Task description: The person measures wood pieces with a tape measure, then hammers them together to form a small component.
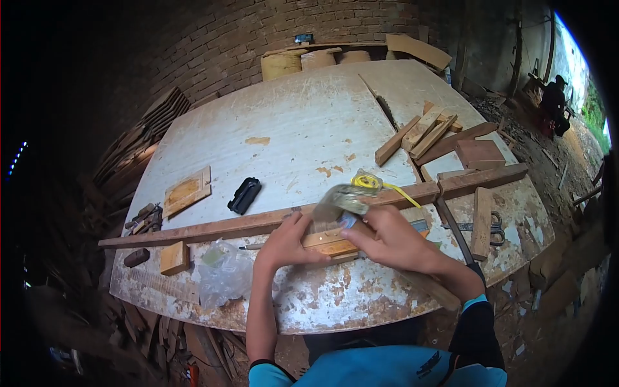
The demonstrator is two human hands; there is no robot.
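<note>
My left hand (285, 242) is closed on the left end of a short wooden block (329, 242), steadying it near the front of the table. My right hand (393, 240) grips a hammer; its metal head (340, 201), smeared by motion, hangs over the block, and its wooden handle (433, 290) sticks out below my wrist. Just behind both hands, a long wooden beam (213, 227) lies across the table. A yellow tape measure (367, 182) rests beyond the hammer head, its tape partly out. A pencil-like tool (251, 246) lies by my left fingers.
A clear plastic bag (224, 274) and a small wood block (174, 258) lie left of my arm. Farther back are a black case (245, 195) and a flat wooden piece (187, 192). At right are scissors (497, 229), stacked wood offcuts (422, 132) and a handsaw (385, 108).
</note>
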